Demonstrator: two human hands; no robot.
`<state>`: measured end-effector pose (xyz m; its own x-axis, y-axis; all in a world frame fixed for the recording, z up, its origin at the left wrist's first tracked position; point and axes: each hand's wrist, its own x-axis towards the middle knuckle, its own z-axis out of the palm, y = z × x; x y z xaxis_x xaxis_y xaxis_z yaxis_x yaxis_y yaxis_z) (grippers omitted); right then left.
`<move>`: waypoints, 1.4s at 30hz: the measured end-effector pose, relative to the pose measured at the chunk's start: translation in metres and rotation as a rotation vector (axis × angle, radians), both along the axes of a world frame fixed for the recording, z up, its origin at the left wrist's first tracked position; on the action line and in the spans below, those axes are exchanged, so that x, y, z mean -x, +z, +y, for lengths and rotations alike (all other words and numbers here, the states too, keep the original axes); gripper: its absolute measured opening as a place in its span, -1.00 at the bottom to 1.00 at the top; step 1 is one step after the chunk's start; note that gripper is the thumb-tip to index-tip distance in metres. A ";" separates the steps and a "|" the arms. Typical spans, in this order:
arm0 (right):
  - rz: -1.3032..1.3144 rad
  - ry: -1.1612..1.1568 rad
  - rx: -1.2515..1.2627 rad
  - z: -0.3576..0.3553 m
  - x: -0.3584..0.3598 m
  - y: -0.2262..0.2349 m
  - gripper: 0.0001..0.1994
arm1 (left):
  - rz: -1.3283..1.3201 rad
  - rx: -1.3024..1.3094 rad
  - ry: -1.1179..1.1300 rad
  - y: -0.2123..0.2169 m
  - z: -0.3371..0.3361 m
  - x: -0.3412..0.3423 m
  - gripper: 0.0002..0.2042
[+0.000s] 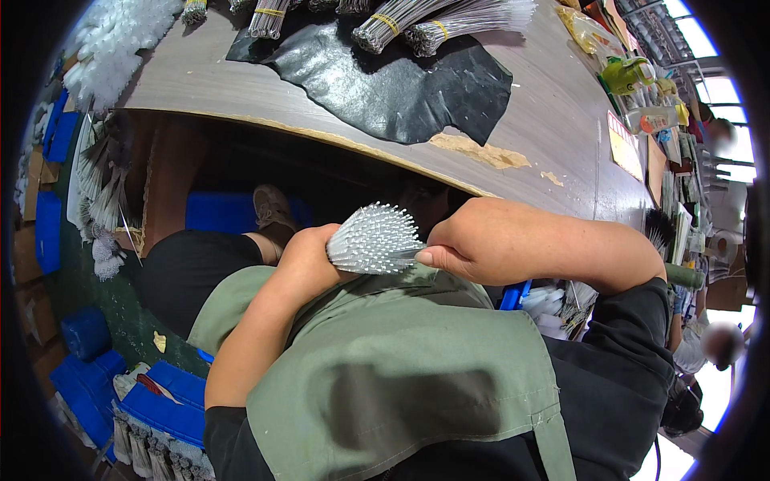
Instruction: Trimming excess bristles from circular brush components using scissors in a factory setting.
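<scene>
My left hand [311,255] is wrapped round a thick bundle of thin white-tipped wire brushes [373,239], held above my lap. The tips fan out and point up and to the right. At the bundle's right edge my right hand [459,247] is closed, thumb and fingers pinched against the outermost pieces. What exactly sits in that pinch is hidden by the fingers. Under both hands lies my green apron [401,337].
Ahead stands a grey table [553,120] with a chipped front edge. A black sheet [393,84] on it bears wire bundles [393,24] tied with yellow bands. Bottles [630,76] stand at the far right. Blue bins [164,397] and more brushes [104,176] are at left.
</scene>
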<state>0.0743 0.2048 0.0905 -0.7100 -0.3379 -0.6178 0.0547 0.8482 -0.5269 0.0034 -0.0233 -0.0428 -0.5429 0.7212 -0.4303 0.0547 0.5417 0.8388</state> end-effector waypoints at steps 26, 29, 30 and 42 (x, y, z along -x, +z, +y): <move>0.022 0.130 -0.038 -0.006 -0.003 0.011 -0.56 | 0.097 -0.191 0.158 -0.028 -0.006 -0.008 -0.61; 0.013 0.110 -0.005 -0.004 -0.003 0.014 -0.55 | 0.257 -0.232 0.089 -0.029 -0.007 -0.003 -0.60; 0.012 0.092 -0.001 -0.004 -0.003 0.015 -0.55 | 0.263 -0.251 0.095 -0.029 -0.006 -0.003 -0.59; 0.028 0.018 0.054 -0.007 -0.002 0.014 -0.56 | 0.379 -0.268 0.105 -0.019 -0.004 -0.006 -0.59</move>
<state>0.0765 0.1974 0.1044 -0.7200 -0.3829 -0.5788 0.0245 0.8194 -0.5727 0.0089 -0.0276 -0.0616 -0.7019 0.7123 0.0059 0.3407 0.3284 0.8810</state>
